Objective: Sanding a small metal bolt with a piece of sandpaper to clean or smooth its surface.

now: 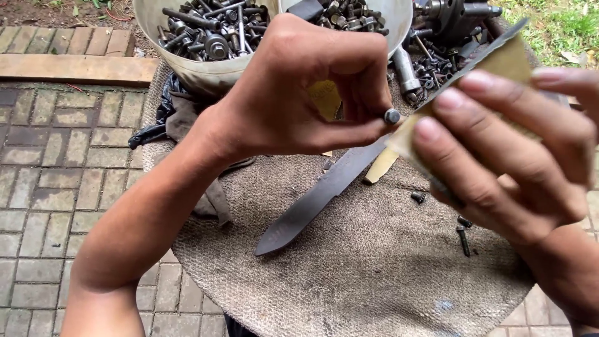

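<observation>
Steel, dark and unpolished, is lying as a long blade [321, 190] across the burlap-covered table [374, 281], its tip pointing toward the person. Above the blade, the left hand [299, 93] is pinching a small bolt [392, 116] between closed fingertips. Just right of the blade, the right hand [505, 150] is gripping sandpaper [505, 59] around a second blade. Beyond the blade, buckets of bolts [212, 31] are standing within reach.

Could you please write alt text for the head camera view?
Two bare hands work on a long dark blade over a cloth-covered surface: the right hand grips its handle end, the left hand pinches a small bolt. Behind stand pale tubs of bolts.
</observation>
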